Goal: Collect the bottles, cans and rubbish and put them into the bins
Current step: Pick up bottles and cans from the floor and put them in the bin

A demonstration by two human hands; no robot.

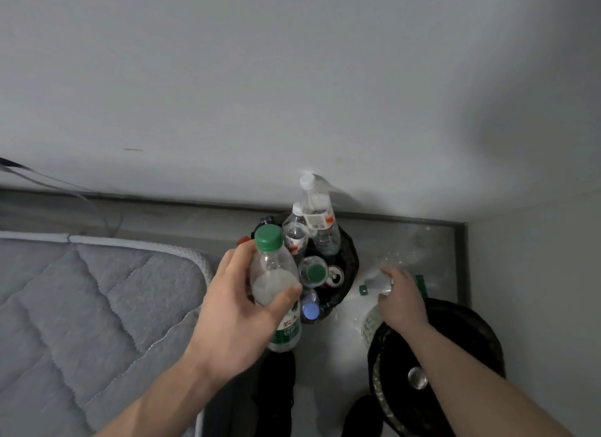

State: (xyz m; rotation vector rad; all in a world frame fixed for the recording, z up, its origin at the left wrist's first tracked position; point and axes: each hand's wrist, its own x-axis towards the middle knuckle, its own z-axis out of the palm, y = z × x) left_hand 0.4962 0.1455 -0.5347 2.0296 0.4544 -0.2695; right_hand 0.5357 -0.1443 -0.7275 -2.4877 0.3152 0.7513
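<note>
My left hand [240,309] grips a clear plastic bottle [274,280] with a green cap and green label, held upright just in front of a black-lined bin [349,257]. That bin is packed with several bottles and a can [335,276]; the tallest bottle [317,209] has a white cap. My right hand [401,300] reaches down to the floor and closes on a clear bottle [374,285] with a dark green cap, lying on its side. A second black-lined bin [468,326] stands at lower right, under my right forearm, with a can [418,377] inside.
A grey quilted mattress [81,306] fills the left side. The wall rises straight behind the bins and the corner closes in at right. Crumpled clear plastic [409,251] lies on the floor near the corner. My dark shoes [279,388] stand between the bins.
</note>
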